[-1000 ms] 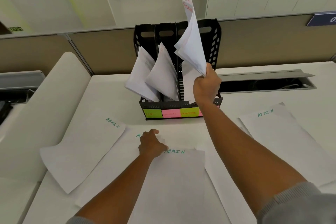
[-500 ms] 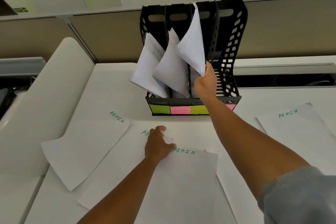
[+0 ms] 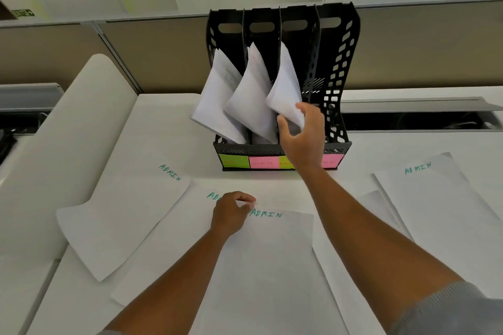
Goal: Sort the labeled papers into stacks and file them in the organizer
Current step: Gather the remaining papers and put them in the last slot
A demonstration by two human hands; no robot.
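Observation:
A black four-slot organizer (image 3: 337, 62) stands at the back of the white desk, with green and pink sticky labels (image 3: 263, 163) along its base. White paper stacks lean out of the first slot (image 3: 215, 100), the second (image 3: 250, 98) and the third (image 3: 285, 87). My right hand (image 3: 304, 139) reaches to the third stack, its lower corner between thumb and fingers. My left hand (image 3: 231, 212) rests with curled fingers on the top corner of the centre sheet marked ADMIN (image 3: 272, 266). More ADMIN sheets lie at the left (image 3: 122, 212) and right (image 3: 441, 212).
The organizer's fourth slot (image 3: 313, 68) holds no paper. Another sheet (image 3: 174, 247) lies under the centre one. A beige partition (image 3: 152, 54) runs behind the desk, with a cable trough (image 3: 419, 117) at the right and a raised white panel (image 3: 68, 144) at the left.
My right hand has lowered the paper stack from above the organizer down into the third slot. The left hand has stayed on the centre ADMIN sheet.

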